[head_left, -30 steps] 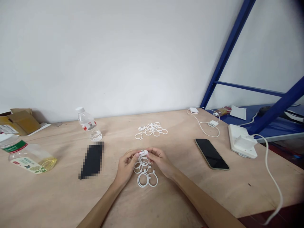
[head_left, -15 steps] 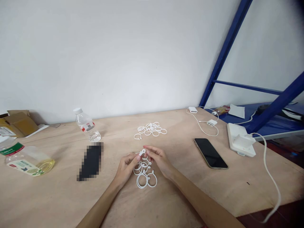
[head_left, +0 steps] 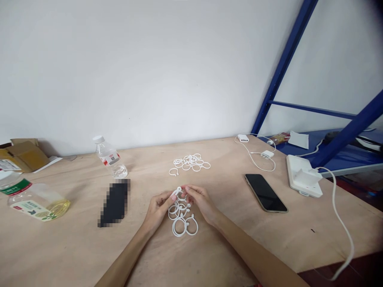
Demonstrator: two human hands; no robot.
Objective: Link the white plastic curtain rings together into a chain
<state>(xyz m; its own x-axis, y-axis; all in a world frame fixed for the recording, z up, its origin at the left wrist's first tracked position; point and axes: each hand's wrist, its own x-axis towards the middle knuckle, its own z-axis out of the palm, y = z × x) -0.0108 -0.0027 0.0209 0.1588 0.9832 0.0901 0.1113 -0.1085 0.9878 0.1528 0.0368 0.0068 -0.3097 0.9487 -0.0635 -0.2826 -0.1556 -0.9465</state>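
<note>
My left hand [head_left: 158, 209] and my right hand [head_left: 201, 201] meet over the wooden table [head_left: 227, 239], fingertips pinched together on a white plastic ring [head_left: 178, 192]. That ring is the top link of a chain of white rings [head_left: 182, 219] that trails down between my wrists onto the table. Farther back lies a loose pile of white rings [head_left: 190, 162], apart from both hands.
A black phone [head_left: 265, 193] lies right of my hands. A white power strip [head_left: 303, 181] with a cable sits at the right edge. A water bottle [head_left: 110, 157], a lying oil bottle [head_left: 32, 198], a dark blurred object [head_left: 115, 202] and a cardboard box [head_left: 22, 154] are on the left. Blue shelving [head_left: 344, 139] stands on the right.
My fingertips have shifted slightly on the top ring, with both hands pinching it closer together. The chain and everything else on the table stay where they were.
</note>
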